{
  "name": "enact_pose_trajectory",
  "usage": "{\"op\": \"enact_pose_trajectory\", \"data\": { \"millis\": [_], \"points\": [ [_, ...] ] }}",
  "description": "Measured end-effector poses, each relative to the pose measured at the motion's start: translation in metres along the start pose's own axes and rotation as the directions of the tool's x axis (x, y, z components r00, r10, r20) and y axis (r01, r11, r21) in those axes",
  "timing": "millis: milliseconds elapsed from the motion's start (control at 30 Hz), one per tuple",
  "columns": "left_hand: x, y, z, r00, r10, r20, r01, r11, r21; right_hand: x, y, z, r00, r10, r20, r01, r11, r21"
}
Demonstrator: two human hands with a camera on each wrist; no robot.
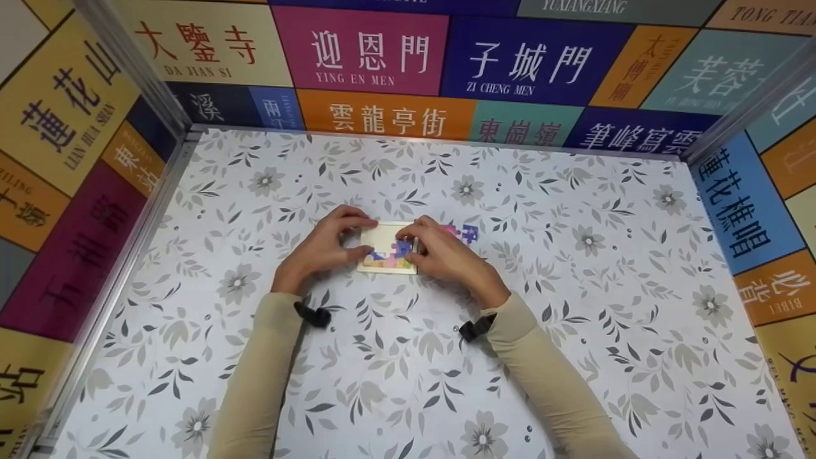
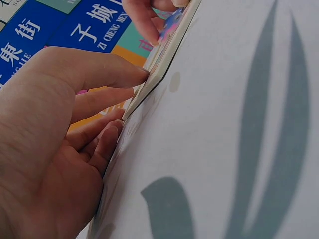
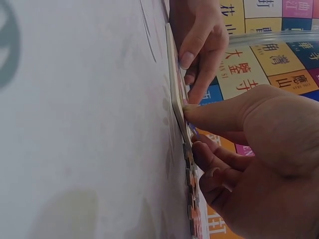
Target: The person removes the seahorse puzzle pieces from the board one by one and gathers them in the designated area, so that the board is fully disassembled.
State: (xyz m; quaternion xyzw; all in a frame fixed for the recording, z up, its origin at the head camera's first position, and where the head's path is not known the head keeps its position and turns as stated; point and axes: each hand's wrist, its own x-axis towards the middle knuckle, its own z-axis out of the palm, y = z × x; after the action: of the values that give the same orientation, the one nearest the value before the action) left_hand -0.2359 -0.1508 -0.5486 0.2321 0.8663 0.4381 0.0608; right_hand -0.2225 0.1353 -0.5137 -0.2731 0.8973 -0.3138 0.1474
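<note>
A small pale wooden puzzle tray (image 1: pixel 386 270) lies on the patterned surface, its lower part filled with colourful jigsaw pieces (image 1: pixel 382 261) and its upper left bare. My left hand (image 1: pixel 328 242) holds the tray's left side, thumb near the lower corner and a finger at the top edge; the left wrist view shows the thumb (image 2: pixel 119 72) on the rim. Over the tray's right side, my right hand (image 1: pixel 446 252) has thumb and fingers around a blue-purple puzzle piece (image 1: pixel 403 247). In the right wrist view that piece (image 3: pixel 193 130) is mostly hidden between thumb and fingers.
Loose pink and blue puzzle pieces (image 1: pixel 470 233) lie just right of the tray, partly behind the right hand. White floral covering (image 1: pixel 395 382) spreads all round. Colourful panels with Chinese lettering (image 1: pixel 370 57) wall in the back and both sides.
</note>
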Motion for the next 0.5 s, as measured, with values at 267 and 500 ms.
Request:
{"op": "enact_pose_trajectory", "data": {
  "millis": [267, 500],
  "points": [
    [0.0005, -0.0008, 0.0003, 1.0, -0.023, -0.002, 0.023, 1.0, 0.008, -0.0007, -0.0001, -0.0002, 1.0, -0.001, -0.02, 0.001, 1.0, 0.001],
    [-0.0001, 0.0003, -0.0002, 1.0, -0.026, 0.0, 0.026, 1.0, 0.0, -0.0031, 0.0009, 0.0027, 0.998, -0.019, -0.063, 0.015, 0.998, -0.064]
  ]
}}
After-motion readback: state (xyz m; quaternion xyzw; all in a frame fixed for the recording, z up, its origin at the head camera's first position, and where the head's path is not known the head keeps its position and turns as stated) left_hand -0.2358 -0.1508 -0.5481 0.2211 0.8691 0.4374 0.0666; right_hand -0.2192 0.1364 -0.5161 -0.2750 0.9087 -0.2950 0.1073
